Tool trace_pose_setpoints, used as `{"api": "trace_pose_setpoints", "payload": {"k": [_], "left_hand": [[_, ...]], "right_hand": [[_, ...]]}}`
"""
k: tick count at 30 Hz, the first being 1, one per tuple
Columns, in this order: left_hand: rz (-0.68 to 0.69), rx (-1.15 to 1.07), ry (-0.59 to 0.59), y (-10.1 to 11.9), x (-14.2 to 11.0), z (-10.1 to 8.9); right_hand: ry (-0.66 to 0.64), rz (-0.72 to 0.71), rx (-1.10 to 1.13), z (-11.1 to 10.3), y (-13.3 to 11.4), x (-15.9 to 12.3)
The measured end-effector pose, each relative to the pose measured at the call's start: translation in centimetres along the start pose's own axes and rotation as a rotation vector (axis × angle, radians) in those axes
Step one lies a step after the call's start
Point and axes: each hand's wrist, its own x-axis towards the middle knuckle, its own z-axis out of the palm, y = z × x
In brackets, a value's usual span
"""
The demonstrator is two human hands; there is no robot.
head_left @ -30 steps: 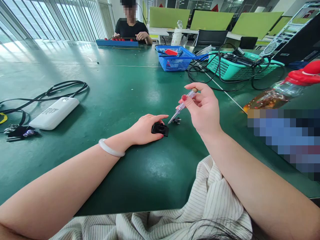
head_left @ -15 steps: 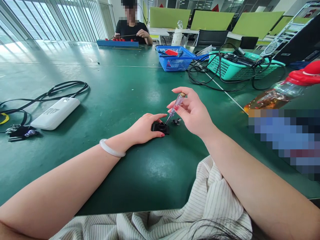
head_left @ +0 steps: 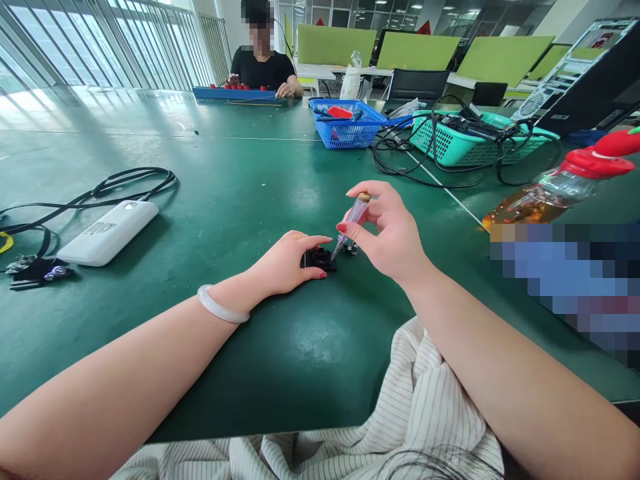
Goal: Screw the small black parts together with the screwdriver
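On the green table (head_left: 250, 220), my left hand (head_left: 285, 262) grips a small black part (head_left: 320, 259) between thumb and fingers, holding it against the tabletop. My right hand (head_left: 393, 230) is closed around a screwdriver (head_left: 357, 212) with a clear purplish handle and a brownish end cap. The screwdriver is tilted, its tip pointing down at the right side of the black part; whether it touches cannot be made out. Just right of the tip lies a little cluster of dark pieces (head_left: 351, 249), partly behind my right thumb.
At left lie a white power bank (head_left: 110, 233) and black cables (head_left: 133, 175). A blue basket (head_left: 350, 133), a teal basket (head_left: 460, 147) with tangled cords, and a red-capped bottle (head_left: 545, 193) stand right. Across the table sits a person (head_left: 263, 70) behind a blue rack (head_left: 235, 94).
The view has tipped up slightly. My right hand's fingers have shifted on the screwdriver, while my left hand keeps its grip. Across the table, the person's hand has lowered to the tabletop.
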Motion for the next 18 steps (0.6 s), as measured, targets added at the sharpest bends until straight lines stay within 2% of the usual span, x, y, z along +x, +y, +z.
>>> {"api": "trace_pose_setpoints", "payload": {"k": [5,11,18], "left_hand": [[0.019,0.029,0.004,-0.16,-0.11,0.06],[0.043,0.031,0.01,-0.02,-0.17,-0.1],[0.028,0.023,-0.01,0.5,-0.17,-0.36]], "right_hand": [[-0.079,-0.043,-0.051,0.01,-0.05,-0.03],[-0.062,-0.162,0.055,0.05,-0.6,-0.48],[-0.162,-0.303,0.07,0.36,-0.49,-0.57]]}}
